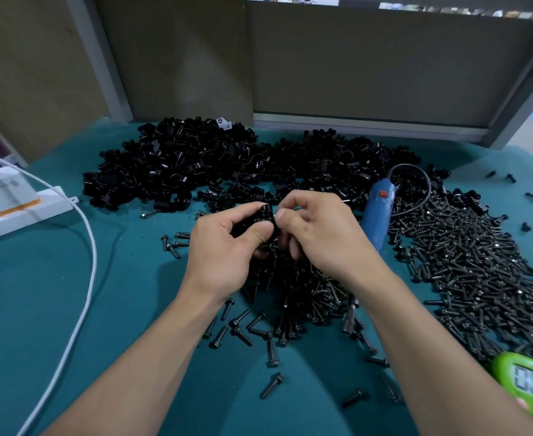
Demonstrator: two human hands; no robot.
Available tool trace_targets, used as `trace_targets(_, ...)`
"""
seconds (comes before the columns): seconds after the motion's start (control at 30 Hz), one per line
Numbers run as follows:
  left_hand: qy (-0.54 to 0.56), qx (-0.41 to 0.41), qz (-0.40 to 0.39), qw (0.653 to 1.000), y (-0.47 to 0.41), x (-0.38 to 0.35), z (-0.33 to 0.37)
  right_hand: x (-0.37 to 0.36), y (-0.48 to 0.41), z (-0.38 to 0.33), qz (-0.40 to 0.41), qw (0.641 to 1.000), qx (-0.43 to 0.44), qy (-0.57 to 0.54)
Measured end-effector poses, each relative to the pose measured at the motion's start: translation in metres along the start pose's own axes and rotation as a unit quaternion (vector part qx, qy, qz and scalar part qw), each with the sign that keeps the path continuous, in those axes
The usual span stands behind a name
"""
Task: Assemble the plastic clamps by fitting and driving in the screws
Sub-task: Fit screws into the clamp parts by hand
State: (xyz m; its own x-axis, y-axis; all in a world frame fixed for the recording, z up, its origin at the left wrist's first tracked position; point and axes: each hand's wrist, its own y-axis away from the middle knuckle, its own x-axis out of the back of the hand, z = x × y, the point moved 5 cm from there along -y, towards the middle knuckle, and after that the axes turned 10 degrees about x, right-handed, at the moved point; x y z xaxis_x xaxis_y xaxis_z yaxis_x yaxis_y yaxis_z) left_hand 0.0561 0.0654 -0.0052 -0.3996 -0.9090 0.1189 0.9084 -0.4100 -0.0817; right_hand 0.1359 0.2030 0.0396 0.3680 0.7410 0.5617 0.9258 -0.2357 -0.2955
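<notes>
At the left edge a white power strip [13, 212] is cut off, and a white cable [86, 247] curves toward us over the teal table [117, 309]. A heap of black clamps [196, 165] lies far back. Our left hand [227, 250] grips one clamp [263, 217] in curled fingers and thumb, mostly hiding it. Our right hand [317, 234] pinches its right edge; whether a screw sits between those fingertips we cannot tell. The blue screwdriver [376, 212] is partly behind that wrist, beside the screw pile [479, 262]. A green timer [529, 382] is cropped at near right, its digits unreadable.
</notes>
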Motion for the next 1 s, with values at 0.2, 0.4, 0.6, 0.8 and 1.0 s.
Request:
trace_targets(0.2,0.005,-0.004,-0.011,1.000,-0.0011,-0.0013,0.0001,-0.0033,0.0029,0.0041,0.043,0.999,-0.010,0.010)
trace_targets(0.4,-0.007,-0.004,-0.023,1.000,0.0018,-0.0032,0.0007,-0.0034,0.0008,0.0060,0.027,1.000,0.002,-0.002)
trace_targets(0.6,-0.010,-0.011,-0.020,1.000,0.0015,-0.0033,0.0026,0.0002,0.0019,0.0077,0.015,0.999,-0.013,-0.037)
trace_targets(0.8,-0.005,0.001,-0.018,1.000,0.0035,-0.0047,0.0006,-0.0001,-0.0001,0.0062,0.018,0.999,-0.010,0.037)
trace_targets(1.0,-0.011,-0.004,-0.016,1.000,-0.0003,-0.0024,-0.0003,0.0007,0.0027,0.0068,-0.004,0.999,-0.028,-0.026)
